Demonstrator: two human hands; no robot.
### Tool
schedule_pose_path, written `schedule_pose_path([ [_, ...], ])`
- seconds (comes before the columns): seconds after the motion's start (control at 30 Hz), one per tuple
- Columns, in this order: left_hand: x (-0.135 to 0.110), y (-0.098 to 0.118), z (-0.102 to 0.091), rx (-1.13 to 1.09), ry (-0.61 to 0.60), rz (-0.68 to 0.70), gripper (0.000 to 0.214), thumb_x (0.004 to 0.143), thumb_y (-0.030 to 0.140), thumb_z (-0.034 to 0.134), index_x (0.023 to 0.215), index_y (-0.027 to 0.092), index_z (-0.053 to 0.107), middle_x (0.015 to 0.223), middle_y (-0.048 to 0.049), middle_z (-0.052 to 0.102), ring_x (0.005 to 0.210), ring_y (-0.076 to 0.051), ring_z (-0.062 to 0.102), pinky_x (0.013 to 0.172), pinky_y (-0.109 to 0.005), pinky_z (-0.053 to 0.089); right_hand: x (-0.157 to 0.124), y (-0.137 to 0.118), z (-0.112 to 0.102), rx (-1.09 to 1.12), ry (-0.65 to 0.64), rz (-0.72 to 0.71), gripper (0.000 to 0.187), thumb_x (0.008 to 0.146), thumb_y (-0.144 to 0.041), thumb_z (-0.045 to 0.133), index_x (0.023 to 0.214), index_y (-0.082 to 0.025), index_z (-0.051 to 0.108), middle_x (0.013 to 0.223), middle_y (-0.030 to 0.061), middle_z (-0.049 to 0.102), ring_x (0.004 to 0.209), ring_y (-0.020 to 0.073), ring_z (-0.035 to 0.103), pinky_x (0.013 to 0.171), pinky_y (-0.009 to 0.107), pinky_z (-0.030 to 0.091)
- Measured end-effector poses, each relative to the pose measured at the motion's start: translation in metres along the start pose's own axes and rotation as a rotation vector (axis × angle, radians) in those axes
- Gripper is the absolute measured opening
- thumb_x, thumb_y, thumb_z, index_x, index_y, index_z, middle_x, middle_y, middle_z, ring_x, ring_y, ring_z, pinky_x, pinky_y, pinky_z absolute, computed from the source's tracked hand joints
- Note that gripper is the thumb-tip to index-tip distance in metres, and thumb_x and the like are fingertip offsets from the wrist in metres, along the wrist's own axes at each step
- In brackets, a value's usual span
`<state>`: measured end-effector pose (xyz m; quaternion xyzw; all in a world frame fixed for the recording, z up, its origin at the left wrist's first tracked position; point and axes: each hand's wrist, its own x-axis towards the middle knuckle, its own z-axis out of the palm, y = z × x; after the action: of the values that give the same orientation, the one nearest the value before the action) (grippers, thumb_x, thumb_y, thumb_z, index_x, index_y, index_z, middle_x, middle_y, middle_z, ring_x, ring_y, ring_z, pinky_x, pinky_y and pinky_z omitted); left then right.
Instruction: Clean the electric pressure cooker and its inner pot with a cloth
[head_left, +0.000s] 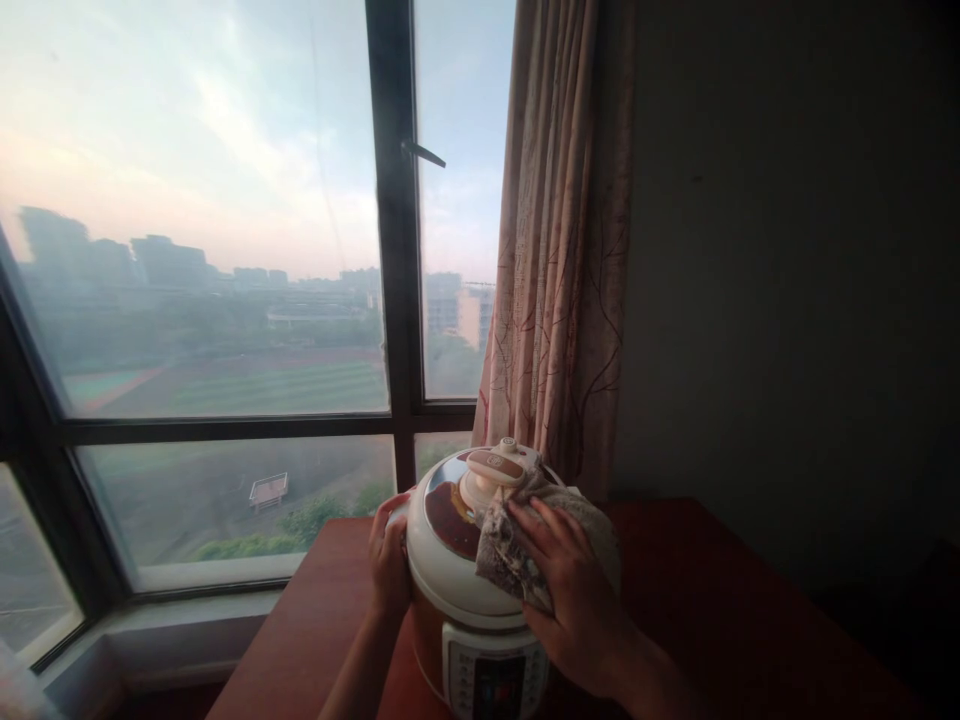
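Right hand (566,585), fingers partly spread, holds a crumpled cloth (504,555) on the lid (450,525). The left hand (388,560) curls round the big pot (427,650), maybe to keep it steady. It sits on the red table (304,610), in from its left edge, with a window (225,340) behind.

room on table (712,610) right of cooker (459,588), curtain (559,260) behind
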<state>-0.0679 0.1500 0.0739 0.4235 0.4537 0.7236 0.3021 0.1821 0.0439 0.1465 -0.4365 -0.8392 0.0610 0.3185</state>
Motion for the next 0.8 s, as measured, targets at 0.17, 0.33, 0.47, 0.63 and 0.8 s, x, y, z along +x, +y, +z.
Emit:
schedule_pose_path([
  [0.17, 0.001, 0.000, -0.002, 0.019, -0.009, 0.019, 0.033, 0.076, 0.041, 0.056, 0.097, 0.018, 0.068, 0.099, -0.0053, 0.071, 0.079, -0.023, 0.062, 0.068, -0.032, 0.048, -0.015, 0.001, 0.004, 0.039, -0.060, -0.121, 0.093, 0.068, -0.017, 0.063, 0.154, -0.035, 0.033, 0.163, -0.0033, 0.028, 0.152, 0.0338, 0.018, 0.124, 0.055, 0.009],
  [0.33, 0.001, -0.002, -0.004, 0.041, -0.021, 0.040, 0.033, 0.077, 0.041, 0.057, 0.098, 0.018, 0.069, 0.103, -0.0060, 0.072, 0.089, -0.025, 0.064, 0.074, -0.033, 0.049, -0.016, 0.006, -0.006, 0.034, -0.084, -0.074, 0.092, 0.070, -0.016, 0.062, 0.155, -0.032, 0.032, 0.163, -0.0012, 0.029, 0.152, 0.0327, 0.020, 0.124, 0.057, 0.011],
  [0.47, 0.002, -0.003, -0.005, 0.038, -0.026, 0.034, 0.034, 0.077, 0.039, 0.056, 0.100, 0.018, 0.069, 0.105, -0.0059, 0.072, 0.095, -0.026, 0.063, 0.081, -0.034, 0.049, -0.015, 0.026, -0.006, 0.036, 0.014, 0.003, 0.090, 0.072, -0.010, 0.056, 0.156, -0.031, 0.031, 0.163, -0.0006, 0.030, 0.152, 0.0298, 0.020, 0.123, 0.058, 0.016],
  [0.63, 0.002, -0.004, -0.005, 0.032, -0.021, 0.020, 0.033, 0.078, 0.039, 0.056, 0.101, 0.018, 0.069, 0.103, -0.0047, 0.072, 0.095, -0.026, 0.063, 0.082, -0.035, 0.048, -0.001, 0.073, 0.001, 0.137, 0.212, 0.131, 0.074, 0.080, -0.016, 0.054, 0.151, -0.026, 0.039, 0.158, 0.0051, 0.039, 0.148, 0.0261, 0.030, 0.122, 0.054, 0.023],
  [0.8, 0.001, -0.005, -0.005, 0.031, -0.021, 0.038, 0.034, 0.079, 0.041, 0.056, 0.101, 0.019, 0.069, 0.096, -0.0046, 0.072, 0.090, -0.026, 0.064, 0.079, -0.036, 0.050, 0.052, 0.102, -0.009, 0.251, 0.170, 0.337, 0.053, 0.080, -0.014, 0.050, 0.132, -0.017, 0.060, 0.139, 0.0092, 0.061, 0.133, 0.0255, 0.051, 0.114, 0.041, 0.037],
])
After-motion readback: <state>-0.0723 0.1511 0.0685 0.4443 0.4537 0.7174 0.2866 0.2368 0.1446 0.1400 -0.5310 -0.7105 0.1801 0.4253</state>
